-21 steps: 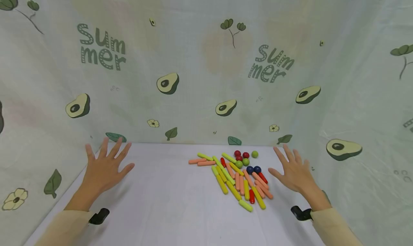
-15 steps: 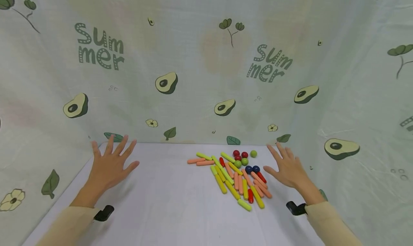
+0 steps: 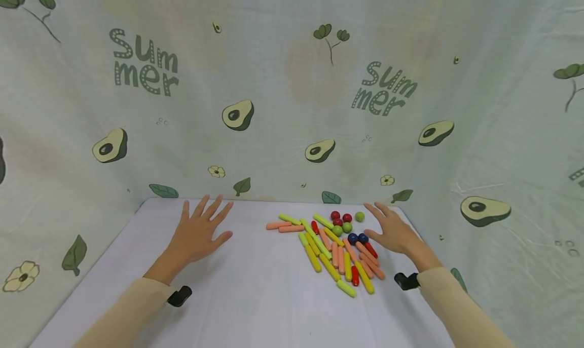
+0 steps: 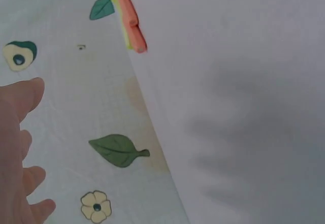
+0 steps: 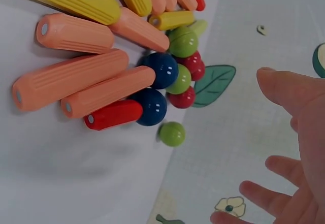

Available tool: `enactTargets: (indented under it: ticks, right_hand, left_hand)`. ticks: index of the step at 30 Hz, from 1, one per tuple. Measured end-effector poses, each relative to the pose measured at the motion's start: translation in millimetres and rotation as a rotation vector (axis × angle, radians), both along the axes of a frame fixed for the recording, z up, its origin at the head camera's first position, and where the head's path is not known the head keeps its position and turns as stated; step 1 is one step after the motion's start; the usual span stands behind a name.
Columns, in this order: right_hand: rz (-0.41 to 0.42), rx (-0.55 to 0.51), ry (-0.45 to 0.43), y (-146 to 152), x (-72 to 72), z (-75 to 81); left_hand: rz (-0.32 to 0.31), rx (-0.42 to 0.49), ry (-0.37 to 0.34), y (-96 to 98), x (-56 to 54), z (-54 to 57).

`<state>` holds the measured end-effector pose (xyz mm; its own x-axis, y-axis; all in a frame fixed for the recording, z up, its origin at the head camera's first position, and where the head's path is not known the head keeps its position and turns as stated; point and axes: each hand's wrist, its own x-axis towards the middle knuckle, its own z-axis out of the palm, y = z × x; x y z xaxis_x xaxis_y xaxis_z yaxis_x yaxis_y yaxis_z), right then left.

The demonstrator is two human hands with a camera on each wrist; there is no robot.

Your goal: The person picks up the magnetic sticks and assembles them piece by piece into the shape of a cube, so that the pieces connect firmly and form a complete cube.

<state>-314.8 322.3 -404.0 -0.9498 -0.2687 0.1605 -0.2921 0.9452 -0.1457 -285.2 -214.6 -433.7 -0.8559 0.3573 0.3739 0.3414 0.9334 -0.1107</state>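
Above the left of the table, my left hand [image 3: 193, 235] hovers with fingers spread, holding nothing. My right hand [image 3: 396, 232] hangs above the right side, just beside the pile, its fingers extended and also without anything in them. Ribbed plastic toy rods lie loosely together: an orange rod [image 5: 71, 79], a yellow rod [image 5: 66, 0], a lime rod [image 3: 346, 288] and a red rod [image 5: 114, 115] are among several. Pale round discs show in some rod ends. Behind them sit glossy balls, including a dark blue ball [image 5: 151, 107], a green ball [image 5: 172, 133] and a red ball [image 3: 335, 215].
The table [image 3: 255, 307] has a white cover. A pale curtain [image 3: 274, 74] printed with avocados, leaves and lettering stands behind it and at both sides. A small black device [image 3: 179, 296] is at the left wrist, with a similar black device [image 3: 406, 281] at the right.
My left hand has moved right, further over the table. My right hand has shifted left, closer to the balls and rods. The rods and balls stay in place.
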Motion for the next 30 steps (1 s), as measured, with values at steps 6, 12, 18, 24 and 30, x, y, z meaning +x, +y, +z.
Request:
enactTargets:
  ticks: [6, 12, 18, 24, 30]
  right_hand:
    - [0.002, -0.044, -0.043, 2, -13.9, -9.4]
    - [0.026, -0.099, -0.057, 4, -23.9, -18.3]
    - [0.031, -0.147, -0.096, 6, -33.0, -30.0]
    - [0.027, -0.193, -0.145, 12, -38.0, -40.5]
    - [0.043, -0.203, -0.171, 17, -41.5, -49.3]
  left_hand:
    - [-0.064, 0.036, -0.023, 30.8, -8.5, -9.8]
    - [-0.150, 0.112, -0.116, 56.4, -17.8, -21.4]
    - [-0.160, 0.224, -0.257, 79.6, -30.2, -30.1]
    - [-0.189, 0.368, -0.346, 104.9, -46.0, -39.9]
    - [-0.214, 0.473, -0.415, 124.2, -59.8, -51.1]
